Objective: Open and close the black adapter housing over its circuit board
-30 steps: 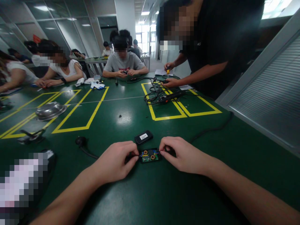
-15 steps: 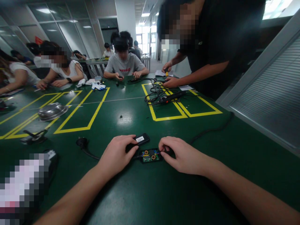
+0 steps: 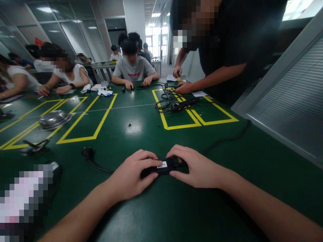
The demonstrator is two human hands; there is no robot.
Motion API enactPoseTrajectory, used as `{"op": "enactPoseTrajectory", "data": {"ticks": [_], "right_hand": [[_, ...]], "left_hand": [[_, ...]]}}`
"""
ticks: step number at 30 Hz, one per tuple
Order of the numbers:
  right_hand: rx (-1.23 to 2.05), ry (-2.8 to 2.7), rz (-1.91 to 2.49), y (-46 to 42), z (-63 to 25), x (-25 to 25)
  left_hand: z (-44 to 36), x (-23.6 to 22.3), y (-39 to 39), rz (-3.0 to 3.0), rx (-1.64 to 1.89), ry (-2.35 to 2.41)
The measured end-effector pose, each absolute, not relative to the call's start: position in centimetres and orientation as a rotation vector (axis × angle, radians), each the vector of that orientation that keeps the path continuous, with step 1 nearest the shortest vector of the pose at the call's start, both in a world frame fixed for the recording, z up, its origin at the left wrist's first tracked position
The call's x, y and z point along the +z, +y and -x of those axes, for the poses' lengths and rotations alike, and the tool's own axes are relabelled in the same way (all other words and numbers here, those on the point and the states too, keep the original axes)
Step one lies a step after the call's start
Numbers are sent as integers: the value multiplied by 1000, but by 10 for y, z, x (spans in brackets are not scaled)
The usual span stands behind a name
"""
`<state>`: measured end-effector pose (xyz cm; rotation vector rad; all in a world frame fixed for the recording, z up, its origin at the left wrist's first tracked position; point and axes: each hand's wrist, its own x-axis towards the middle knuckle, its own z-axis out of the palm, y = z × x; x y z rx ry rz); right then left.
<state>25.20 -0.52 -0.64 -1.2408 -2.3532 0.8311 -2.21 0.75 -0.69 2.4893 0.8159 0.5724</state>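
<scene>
A small black power adapter (image 3: 164,169) with a white label on its cover lies on the green table in front of me. My left hand (image 3: 137,171) grips its left end, with the index finger laid over the label. At the other end, the thumb and fingers of my right hand (image 3: 190,166) close around the adapter's right edge. The cover hides the circuit board. A black cord with a plug (image 3: 87,153) runs out from under my left hand, and a second black cord (image 3: 227,139) leads off toward the right.
A phone-like object (image 3: 27,198), partly blurred, lies at the left, near a dark metal part (image 3: 35,147) and a steel bowl-shaped lid (image 3: 55,120). Tangled black cables (image 3: 168,101) lie ahead. A standing co-worker's hand (image 3: 184,88) is beyond them; other people sit around the table.
My left hand has moved the labelled cover right and down onto the open case, so the circuit board is now covered. My right hand has stayed at the right end.
</scene>
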Motion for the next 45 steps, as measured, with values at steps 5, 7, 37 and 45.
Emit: {"op": "enactPoseTrajectory", "data": {"ticks": [5,7,37,45], "right_hand": [[850,-2327,1189,-3,-252,-6],[837,-2327,1187,-3,-253,-6],[746,-2393,1282,-7,-251,-1],[762,-2419,1387,-7,-247,4]], "left_hand": [[22,-7,8,-2494,553,828],[22,-6,8,-2475,548,825],[22,-9,9,-2292,651,960],[28,-21,20,-2284,756,1247]]}}
